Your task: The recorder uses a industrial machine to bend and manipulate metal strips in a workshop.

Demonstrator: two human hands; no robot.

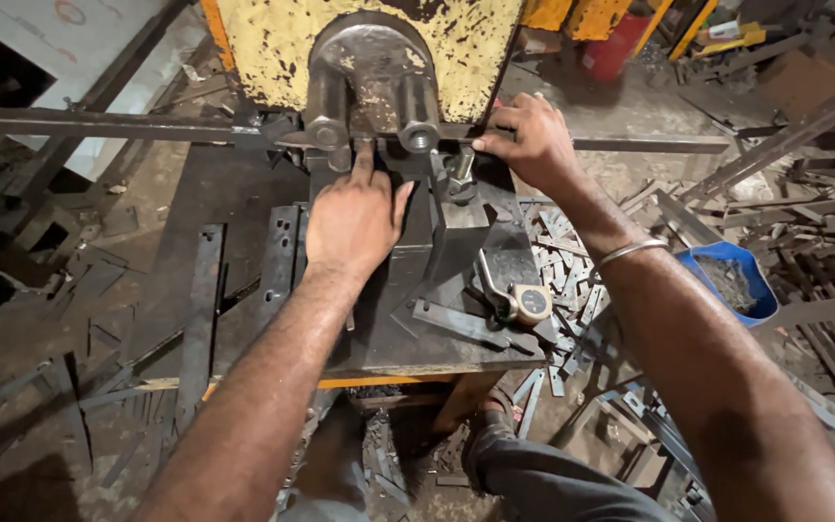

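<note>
A long flat steel bar [99, 124] runs across the view through a yellow, worn press machine [273, 43]. My left hand [355, 217] lies flat on the dark die block, its forefinger pressing at the bar just under the round grey punch head [371, 72]. My right hand [529, 140] grips the bar on the right side of the punch, fingers curled over it. A metal bangle [630, 251] sits on my right wrist.
A tape measure [533, 302] and flat steel pieces lie on the machine table [437, 353]. Several cut metal offcuts cover the floor at right, beside a blue tub [751, 275]. Steel strips lie on the floor at left. My knee [533, 474] is below.
</note>
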